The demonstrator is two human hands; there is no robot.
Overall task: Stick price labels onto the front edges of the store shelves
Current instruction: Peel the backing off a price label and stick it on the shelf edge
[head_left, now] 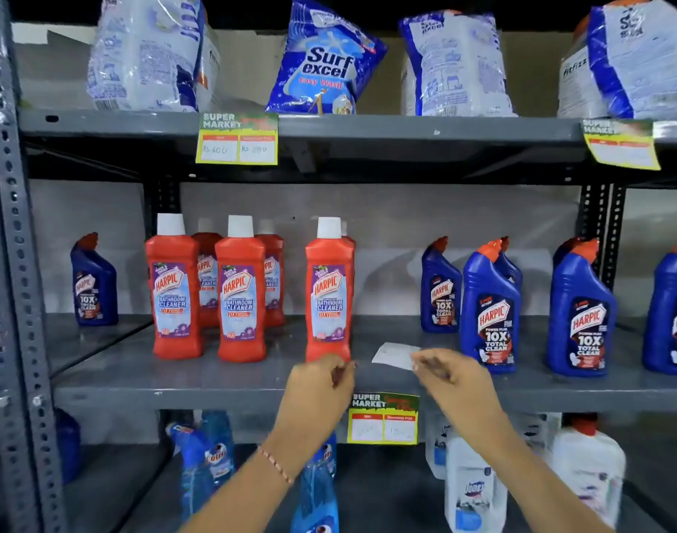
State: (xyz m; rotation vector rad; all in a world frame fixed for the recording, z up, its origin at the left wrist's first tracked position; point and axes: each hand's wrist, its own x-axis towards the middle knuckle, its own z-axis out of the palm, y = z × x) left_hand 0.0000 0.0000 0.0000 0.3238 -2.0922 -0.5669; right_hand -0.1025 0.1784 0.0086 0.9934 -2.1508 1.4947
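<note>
A green and yellow price label (pixel 383 418) hangs on the front edge of the middle shelf (pixel 175 392). My right hand (pixel 450 378) is above it and pinches a small white paper (pixel 392 355) at its right end. My left hand (pixel 321 386) hovers to the left of the label with fingers curled; I cannot tell if it holds anything. Two more price labels (pixel 237 138) (pixel 619 144) are stuck on the upper shelf edge (pixel 425 128).
Red Harpic bottles (pixel 240 298) and blue Harpic bottles (pixel 491 317) stand on the middle shelf. Detergent bags (pixel 325 59) sit on the top shelf. Spray bottles (pixel 206 459) and white bottles (pixel 475 486) fill the lower shelf. A perforated steel upright (pixel 10 263) runs down the left.
</note>
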